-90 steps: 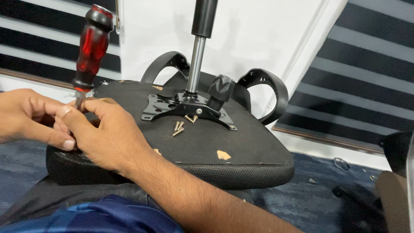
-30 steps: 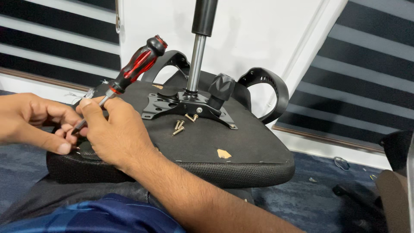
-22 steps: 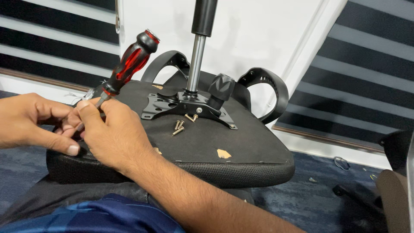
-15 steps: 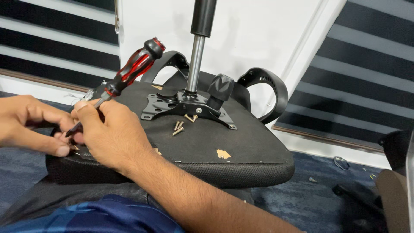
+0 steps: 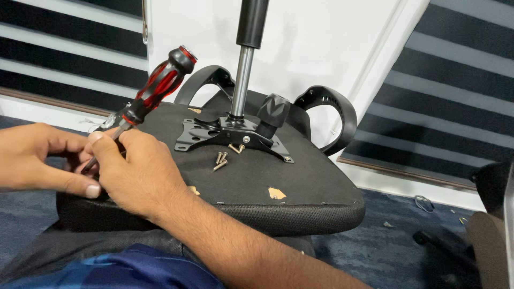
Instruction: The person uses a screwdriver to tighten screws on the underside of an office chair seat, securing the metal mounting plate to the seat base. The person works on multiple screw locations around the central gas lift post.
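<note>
- The red-and-black screwdriver (image 5: 155,88) is at the near left edge of the upturned office chair seat (image 5: 278,176), handle leaning up and to the right, its tip hidden between my two hands.
- Compared with half a second ago the handle sits a little steeper and higher; across the last three seconds it has rocked from near upright to leaning and partway back. I judge I am working a fastener at that edge, not yet finished.
- My right hand (image 5: 139,174) is curled around the shaft low down, fingers closed on it.
- My left hand (image 5: 45,160) is loosely closed beside the tip, thumb and forefinger pinched together; I cannot tell what it pinches, if anything.
- Three loose screws (image 5: 220,159) lie just in front of the black metal mounting plate (image 5: 214,134), where the gas lift cylinder (image 5: 243,69) rises out of frame.
- Two armrests (image 5: 329,112) curve behind the seat, partly hidden.
- The fastener itself and the screwdriver tip are covered by my fingers.
</note>
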